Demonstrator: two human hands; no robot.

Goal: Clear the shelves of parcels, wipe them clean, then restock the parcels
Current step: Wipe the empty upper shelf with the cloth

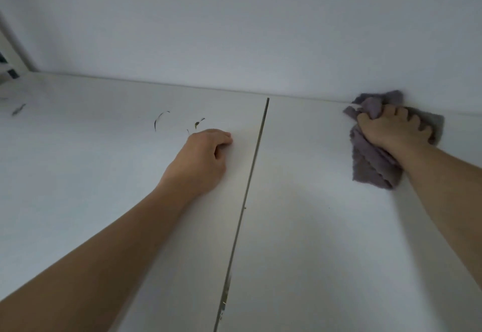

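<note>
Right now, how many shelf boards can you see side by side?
2. The left board lies under the left hand; the right board bears the cloth. More may lie outside view.

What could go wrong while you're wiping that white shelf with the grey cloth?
1. The right hand works the grey cloth in the far right corner, while dark marks sit on the left panel beyond the left hand. They might get missed.
2. Loose folds hang out of the grip, so the cloth may wipe unevenly.
3. Dirt could get pushed into the seam between the shelf panels.
</note>
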